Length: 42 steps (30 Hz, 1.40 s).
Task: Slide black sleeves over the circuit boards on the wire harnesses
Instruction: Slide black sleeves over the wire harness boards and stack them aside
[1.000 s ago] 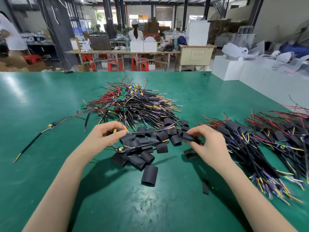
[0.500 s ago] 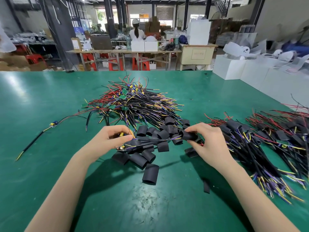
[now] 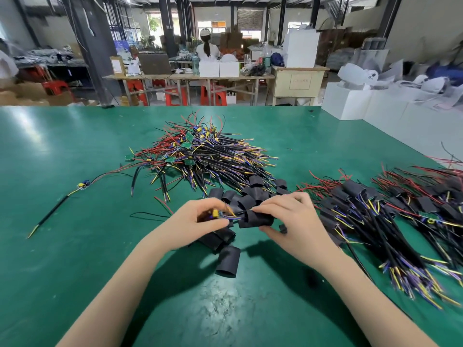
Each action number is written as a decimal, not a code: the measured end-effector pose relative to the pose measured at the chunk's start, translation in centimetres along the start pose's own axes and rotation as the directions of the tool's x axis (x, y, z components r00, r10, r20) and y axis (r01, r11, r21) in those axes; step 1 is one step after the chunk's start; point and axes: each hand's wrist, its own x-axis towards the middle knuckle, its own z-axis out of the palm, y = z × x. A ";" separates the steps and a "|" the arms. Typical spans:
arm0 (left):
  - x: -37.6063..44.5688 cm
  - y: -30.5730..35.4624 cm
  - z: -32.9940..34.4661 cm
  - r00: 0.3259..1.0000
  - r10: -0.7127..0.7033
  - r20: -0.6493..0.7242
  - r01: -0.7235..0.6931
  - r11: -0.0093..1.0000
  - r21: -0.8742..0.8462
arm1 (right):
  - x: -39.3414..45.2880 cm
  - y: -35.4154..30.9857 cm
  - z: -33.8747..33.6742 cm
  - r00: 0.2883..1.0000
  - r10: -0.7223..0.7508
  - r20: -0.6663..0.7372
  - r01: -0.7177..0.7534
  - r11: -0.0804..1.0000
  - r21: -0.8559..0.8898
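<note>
My left hand (image 3: 195, 222) pinches the board end of a wire harness (image 3: 217, 214), where a yellow part and coloured wires show between the fingers. My right hand (image 3: 293, 219) grips a black sleeve (image 3: 255, 219) threaded on that harness, close to the left fingertips. Both hands hover over a heap of loose black sleeves (image 3: 246, 195) on the green table (image 3: 75, 246). One loose sleeve (image 3: 228, 261) lies nearest me. Behind is a pile of bare harnesses (image 3: 200, 156) with green boards. Sleeved harnesses (image 3: 390, 216) lie at the right.
A single harness (image 3: 60, 204) lies apart at the left of the table. White boxes (image 3: 363, 103) stand past the table's right far edge. A person (image 3: 206, 50) sits at a distant bench in the workshop beyond.
My hands have come together: the right hand has slid the black sleeve leftward along the harness toward the left hand, which holds the board end. Both hands sit nearer the middle.
</note>
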 end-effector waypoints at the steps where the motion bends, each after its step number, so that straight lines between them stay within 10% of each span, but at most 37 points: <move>1: 0.0 0.1 0.4 1.000 -0.010 0.027 0.011 0.999 -0.048 | 0.0 -0.3 0.2 1.000 -0.006 0.005 0.006 1.000 0.012; 42: 0.0 1.7 2.0 0.984 0.050 -0.173 -0.087 0.973 -0.215 | -0.2 -1.6 0.1 0.985 0.170 0.030 -0.170 0.920 0.353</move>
